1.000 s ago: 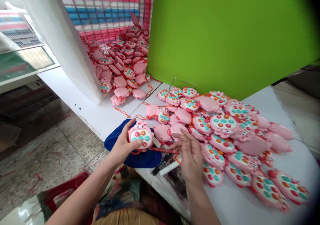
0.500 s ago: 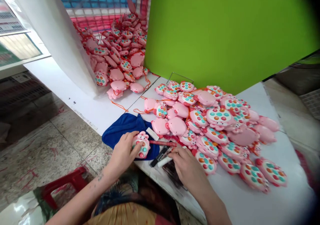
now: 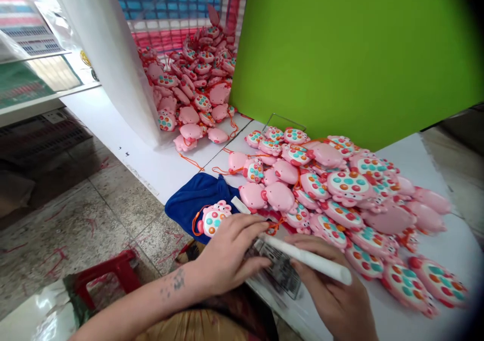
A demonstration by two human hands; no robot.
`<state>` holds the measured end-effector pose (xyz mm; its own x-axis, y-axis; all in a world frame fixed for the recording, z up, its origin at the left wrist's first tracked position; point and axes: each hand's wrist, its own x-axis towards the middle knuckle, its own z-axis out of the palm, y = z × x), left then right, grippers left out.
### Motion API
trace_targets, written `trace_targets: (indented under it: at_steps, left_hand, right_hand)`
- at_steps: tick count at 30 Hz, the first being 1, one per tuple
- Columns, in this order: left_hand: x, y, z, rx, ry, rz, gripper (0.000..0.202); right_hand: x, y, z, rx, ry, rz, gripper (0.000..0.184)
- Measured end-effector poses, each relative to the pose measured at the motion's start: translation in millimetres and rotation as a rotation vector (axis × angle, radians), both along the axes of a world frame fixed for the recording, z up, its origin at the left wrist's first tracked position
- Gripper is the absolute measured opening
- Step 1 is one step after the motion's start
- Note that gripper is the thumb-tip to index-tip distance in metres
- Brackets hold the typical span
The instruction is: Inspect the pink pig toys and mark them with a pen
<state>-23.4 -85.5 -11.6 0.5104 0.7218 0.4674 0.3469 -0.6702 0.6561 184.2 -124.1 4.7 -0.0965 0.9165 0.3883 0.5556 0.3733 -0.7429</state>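
A white marker-like pen (image 3: 315, 260) slants between my hands above the table edge. My right hand (image 3: 333, 285) is closed round its thick end. At the pen's thin end are the curled fingers of my left hand (image 3: 236, 250); they hide the tip. A pink animal-shaped toy with coloured buttons (image 3: 214, 220) lies face up on a blue cloth (image 3: 192, 200), just beyond my left hand, its orange cord looped at its left. A small white block (image 3: 240, 205) rests beside the toy. Under the pen lies a dark, clear-edged flat packet (image 3: 283, 270).
A big heap of similar pink toys (image 3: 348, 184) covers the table to the right. More toys (image 3: 196, 78) spill from a white-walled bag (image 3: 124, 78) at the back left. A green panel (image 3: 340, 53) stands behind. A red stool (image 3: 109, 275) is on the floor at left.
My left hand has let go of the toy, leaving it on the blue cloth, and moved right. My right hand has lifted the white pen off the table. The view has shifted left.
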Motion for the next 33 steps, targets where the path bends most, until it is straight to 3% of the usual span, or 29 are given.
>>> trace_targets:
  at_steps: [2,5,9,11,17,21,24,26,28,30,31,33]
  left_hand:
    - [7,1,1.5,-0.086,0.048,-0.088,0.041]
    - [11,1,-3.2,-0.203,0.204,-0.092,0.024]
    - [8,-1,-8.3,-0.162,0.309,-0.047,0.018]
    - [6,-3,-5.8,-0.235,0.248,-0.055,0.012]
    - [0,-8,9.0,-0.73,-0.11,-0.111,0.012]
    - [-7,-7,7.7,-0.826,-0.222,-0.13,0.019]
    - [-14,-6,2.2,-0.684,-0.212,-0.024,0.032]
    - [-18,-6,-0.6,-0.415,-0.146,0.123,0.037]
    - [-21,-3,-1.6,-0.044,0.007,0.214,0.04]
    - [-24,0,-1.0,0.241,0.229,0.184,0.038]
    - [-25,2,-0.5,0.306,0.343,0.153,0.034]
    - [-27,5,0.4,0.285,0.532,0.119,0.025]
  right_hand:
    - [-13,-1,2.0,-0.017,0.134,0.045,0.019]
    - [-26,1,-3.3,-0.01,0.197,0.053,0.019]
    - [-38,4,-10.9,-0.056,0.104,0.06,0.015]
    - [-44,6,-12.2,-0.076,0.102,0.054,0.005]
    - [-56,21,-1.8,-0.151,0.064,0.201,0.019]
    - [-50,30,3.6,-0.268,0.068,0.296,0.02]
    - [-44,32,0.4,-0.309,0.214,0.213,0.027]
    - [-43,32,-2.5,-0.371,0.145,0.107,0.027]
    - [-45,31,-3.6,-0.416,-0.074,0.085,0.024]
    - [-47,29,-2.0,-0.409,-0.265,0.173,0.022]
    - [-46,28,-0.1,-0.401,-0.31,0.222,0.021]
    - [-40,26,4.9,-0.409,-0.301,0.278,0.022]
